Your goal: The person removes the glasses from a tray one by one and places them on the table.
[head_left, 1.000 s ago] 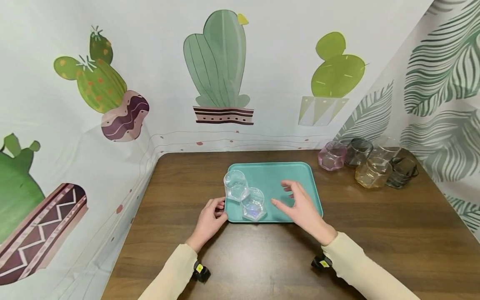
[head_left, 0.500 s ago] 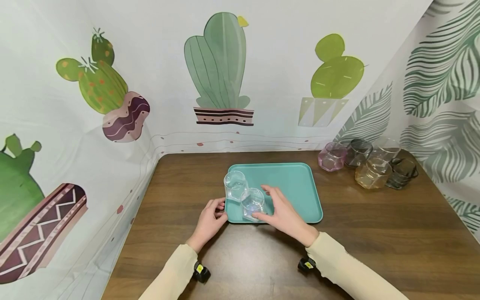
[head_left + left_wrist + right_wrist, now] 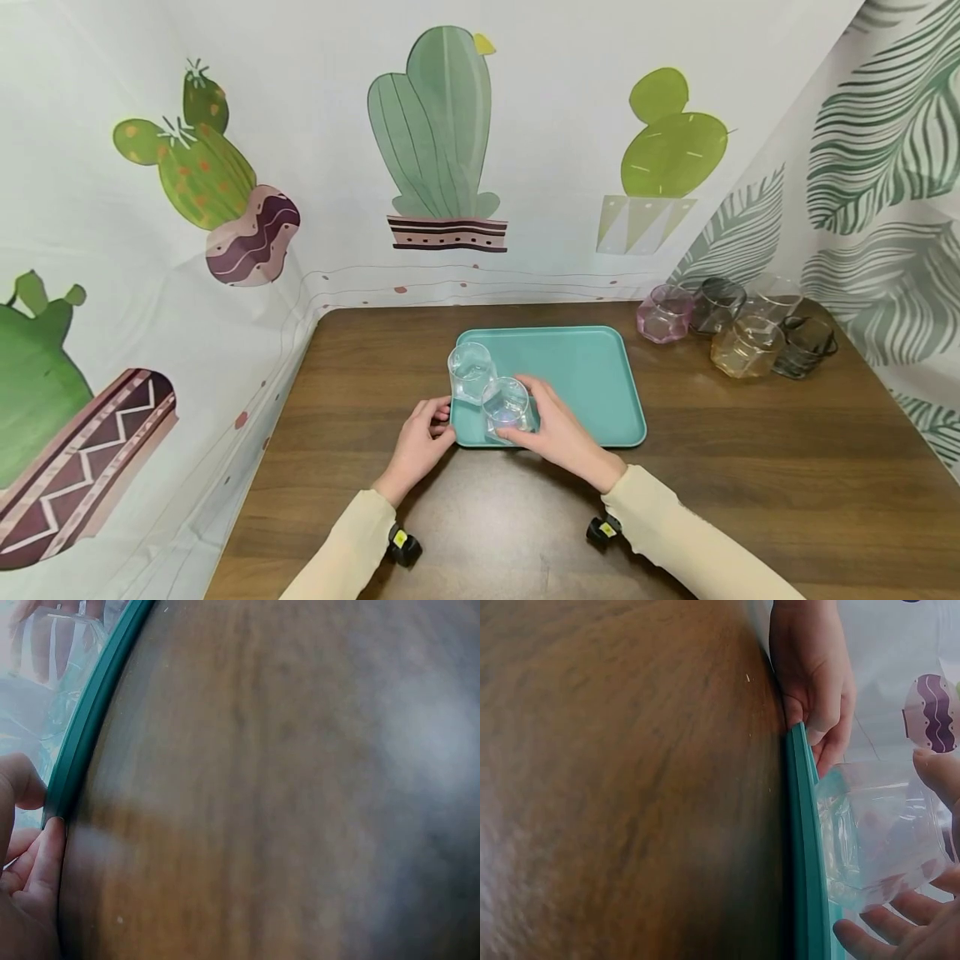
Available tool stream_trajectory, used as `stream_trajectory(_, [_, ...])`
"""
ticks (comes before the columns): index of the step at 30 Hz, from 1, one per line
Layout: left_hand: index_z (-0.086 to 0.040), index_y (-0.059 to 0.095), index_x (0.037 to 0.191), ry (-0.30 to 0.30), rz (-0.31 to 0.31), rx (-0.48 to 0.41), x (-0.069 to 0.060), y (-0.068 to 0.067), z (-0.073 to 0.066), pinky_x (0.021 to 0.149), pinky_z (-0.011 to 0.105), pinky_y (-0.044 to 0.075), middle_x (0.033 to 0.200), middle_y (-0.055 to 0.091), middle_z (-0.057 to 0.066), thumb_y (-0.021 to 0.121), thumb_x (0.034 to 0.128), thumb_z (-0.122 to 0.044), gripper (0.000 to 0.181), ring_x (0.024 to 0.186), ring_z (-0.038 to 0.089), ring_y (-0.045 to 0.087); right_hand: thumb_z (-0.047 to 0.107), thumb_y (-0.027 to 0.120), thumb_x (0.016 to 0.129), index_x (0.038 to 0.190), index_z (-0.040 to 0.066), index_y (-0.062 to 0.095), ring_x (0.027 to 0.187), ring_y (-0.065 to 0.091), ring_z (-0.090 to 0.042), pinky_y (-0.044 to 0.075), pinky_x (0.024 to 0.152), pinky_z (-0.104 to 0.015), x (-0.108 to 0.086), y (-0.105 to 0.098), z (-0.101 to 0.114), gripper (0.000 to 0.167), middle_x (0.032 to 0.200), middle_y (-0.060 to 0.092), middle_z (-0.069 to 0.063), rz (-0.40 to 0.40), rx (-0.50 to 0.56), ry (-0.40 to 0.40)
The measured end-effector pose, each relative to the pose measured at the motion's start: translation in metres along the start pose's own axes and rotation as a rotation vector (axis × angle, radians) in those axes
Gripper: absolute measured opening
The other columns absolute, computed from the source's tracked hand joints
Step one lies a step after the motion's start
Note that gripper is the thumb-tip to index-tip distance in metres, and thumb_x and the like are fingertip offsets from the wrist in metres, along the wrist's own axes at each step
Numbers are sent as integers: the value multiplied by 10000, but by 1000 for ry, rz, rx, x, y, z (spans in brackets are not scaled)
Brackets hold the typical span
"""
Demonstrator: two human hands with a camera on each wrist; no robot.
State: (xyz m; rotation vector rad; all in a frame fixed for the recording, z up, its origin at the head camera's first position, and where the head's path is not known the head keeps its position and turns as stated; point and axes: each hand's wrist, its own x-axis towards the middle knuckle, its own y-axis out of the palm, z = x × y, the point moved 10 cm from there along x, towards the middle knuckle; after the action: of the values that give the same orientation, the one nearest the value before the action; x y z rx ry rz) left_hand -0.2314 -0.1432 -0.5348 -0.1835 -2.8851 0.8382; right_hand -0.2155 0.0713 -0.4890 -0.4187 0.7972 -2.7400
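Observation:
On a teal tray (image 3: 573, 362) stand two clear, angular-based glasses. The rear glass (image 3: 470, 372) is by the tray's left edge; the front glass (image 3: 504, 407), with a faint iridescent sheen, is close beside it. My right hand (image 3: 558, 429) curves round the front glass, thumb at its near side and fingers at its right and far side. In the right wrist view, this glass (image 3: 885, 817) sits between thumb and spread fingertips. My left hand (image 3: 422, 433) pinches the tray's near left corner; the left wrist view shows its fingertips on the rim.
Several coloured glasses stand together at the back right of the wooden table (image 3: 712, 500), among them a pink glass (image 3: 664, 314), an amber glass (image 3: 746, 347) and a dark mug (image 3: 806, 347) with a handle. Behind the table hangs a cactus-patterned cloth (image 3: 555, 167).
My right hand has moved left from over the tray's right half to the front glass and now holds round it. The left hand has stayed at the tray's corner.

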Motion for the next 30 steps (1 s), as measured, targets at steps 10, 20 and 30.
stream_trajectory(10, [2,637,1334,8,-2,1,0,0,1,873,270,612,1131,617,102,649,844,33,492,1043,206,625,334,844,882,1507,23,449,1247,569,-332,553,1010,-503,-3,-3,1,802,1457,518,-209,4,68,-10])
stream_trajectory(20, [-9,633,1344,6,-3,7,0,0,1,887,295,614,1142,618,103,645,853,24,492,1056,204,622,299,867,861,1478,-3,440,1253,582,-369,562,1014,-509,-12,-17,-11,809,1411,558,-207,-37,114,46])
stream_trajectory(30, [-12,631,1347,6,-1,1,-1,0,0,888,299,613,1146,616,100,641,855,19,493,1059,203,620,205,875,851,1446,-12,470,1261,565,-392,561,999,-562,-23,-43,-20,752,1369,579,-219,-103,89,19])
